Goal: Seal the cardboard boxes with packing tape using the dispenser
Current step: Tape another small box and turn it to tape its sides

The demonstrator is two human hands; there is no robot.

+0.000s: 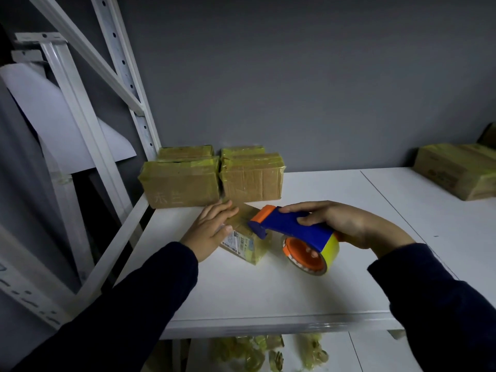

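the right hand point(346, 224) is wrapped around the blue handle of the tape dispenser point(295, 232), whose orange nose touches the top of a small cardboard box point(249, 242) on the white shelf point(268, 291). the left hand point(212, 229) lies flat and open on that box, fingers spread over its far edge. a yellowish tape roll point(328, 253) sits in the dispenser. just behind stand four taped boxes point(212, 175) in two stacks, against the grey wall. another large box point(456, 170) rests far right.
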